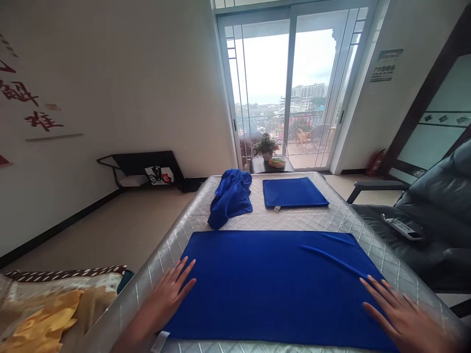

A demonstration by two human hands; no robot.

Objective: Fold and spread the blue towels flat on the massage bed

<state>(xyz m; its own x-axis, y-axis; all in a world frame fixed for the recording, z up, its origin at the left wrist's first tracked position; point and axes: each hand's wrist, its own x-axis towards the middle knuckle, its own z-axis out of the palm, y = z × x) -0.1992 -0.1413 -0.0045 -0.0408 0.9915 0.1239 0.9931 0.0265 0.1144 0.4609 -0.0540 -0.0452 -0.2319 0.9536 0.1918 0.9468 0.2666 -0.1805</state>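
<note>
A blue cloth lies spread as a wide rectangle on the quilted mattress in front of me. My left hand is on its left edge, fingers spread. At the opposite edge, my right hand has its fingers apart over the cloth, slightly blurred. A few creases run from the cloth's upper right toward that hand. A white tag sticks out at the lower left corner. Farther back are a folded blue cloth with a small label and a crumpled blue cloth.
Yellow fabric lies on bedding at the lower left. A dark armchair with a power strip on its seat stands to the right. Beyond the mattress are a small table with a potted plant and glass sliding doors.
</note>
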